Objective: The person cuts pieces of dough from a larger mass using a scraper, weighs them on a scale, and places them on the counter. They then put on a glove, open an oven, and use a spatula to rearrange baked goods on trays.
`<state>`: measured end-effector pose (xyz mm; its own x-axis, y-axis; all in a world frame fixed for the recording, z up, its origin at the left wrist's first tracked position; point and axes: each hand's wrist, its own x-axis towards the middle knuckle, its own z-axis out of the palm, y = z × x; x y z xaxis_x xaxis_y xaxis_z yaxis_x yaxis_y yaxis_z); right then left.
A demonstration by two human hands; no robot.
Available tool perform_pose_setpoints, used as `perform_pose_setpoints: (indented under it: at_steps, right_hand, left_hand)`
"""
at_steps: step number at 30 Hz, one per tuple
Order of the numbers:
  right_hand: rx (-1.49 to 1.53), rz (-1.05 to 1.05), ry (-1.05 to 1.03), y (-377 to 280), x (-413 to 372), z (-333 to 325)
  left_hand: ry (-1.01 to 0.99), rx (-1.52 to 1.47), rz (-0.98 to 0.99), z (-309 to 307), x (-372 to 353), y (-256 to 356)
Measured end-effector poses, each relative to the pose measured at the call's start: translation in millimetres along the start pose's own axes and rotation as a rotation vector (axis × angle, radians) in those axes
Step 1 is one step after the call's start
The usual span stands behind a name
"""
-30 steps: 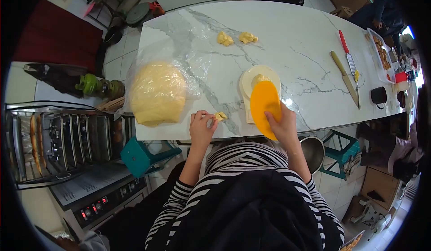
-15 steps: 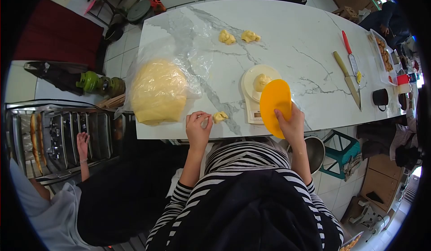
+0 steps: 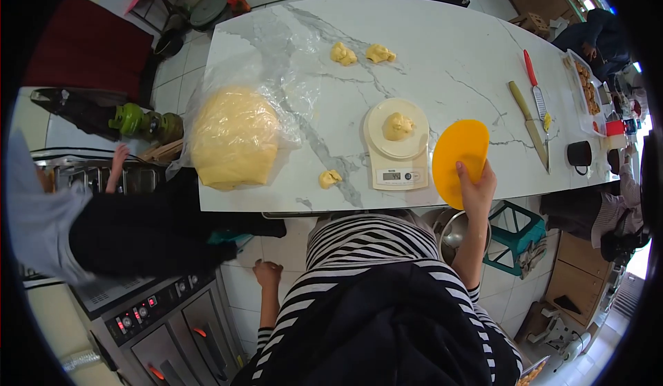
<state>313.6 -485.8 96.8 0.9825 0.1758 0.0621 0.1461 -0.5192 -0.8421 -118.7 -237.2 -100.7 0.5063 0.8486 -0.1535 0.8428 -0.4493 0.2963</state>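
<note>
- Beside the scale (image 3: 399, 165), the right hand (image 3: 476, 187) is gripping the scraper (image 3: 458, 156), now unblocking the display (image 3: 392, 176); dough (image 3: 398, 126) is resting on the plate (image 3: 376, 129).
- Off the counter (image 3: 442, 40), the withdrawn left hand (image 3: 268, 272) is hanging curled, contents unclear.

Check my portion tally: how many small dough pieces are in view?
4 pieces: one and another beyond the scale, one on it, one left of it. None seem hidden.

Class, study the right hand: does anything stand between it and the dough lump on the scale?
Only the yellow scraper, which the right hand itself holds, on the side facing the scale. Past the scraper's edge, nothing visible blocks the way to the dough lump.
</note>
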Motion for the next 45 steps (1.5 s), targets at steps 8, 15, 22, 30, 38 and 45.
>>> perform_pose_setpoints:
  at_steps: [8,15,22,30,38,45]
  right_hand:
    - [0.024,-0.025,-0.009,-14.6,4.5,8.8]
    - [0.017,-0.052,-0.100,-25.6,-2.9,24.3]
    - [0.091,-0.201,-0.375,-34.9,-26.3,80.3]
    - [-0.070,-0.268,-0.479,-43.5,-44.6,139.2]
    - [-0.269,-0.337,-0.557,-58.0,-39.6,174.9]
    - [-0.176,-0.267,-0.605,-34.5,-61.0,97.9]
  left_hand:
    - [-0.625,0.398,-0.598,3.6,24.8,40.2]
    - [-0.094,-0.036,-0.104,-93.6,62.6,119.8]
    - [0.152,-0.428,0.824,-89.2,125.3,249.8]
    - [-0.038,-0.459,0.679,-55.1,130.0,251.3]
    - [-0.009,-0.462,0.698,-51.3,120.9,244.9]
    - [0.097,-0.535,0.607,-72.5,106.5,259.0]
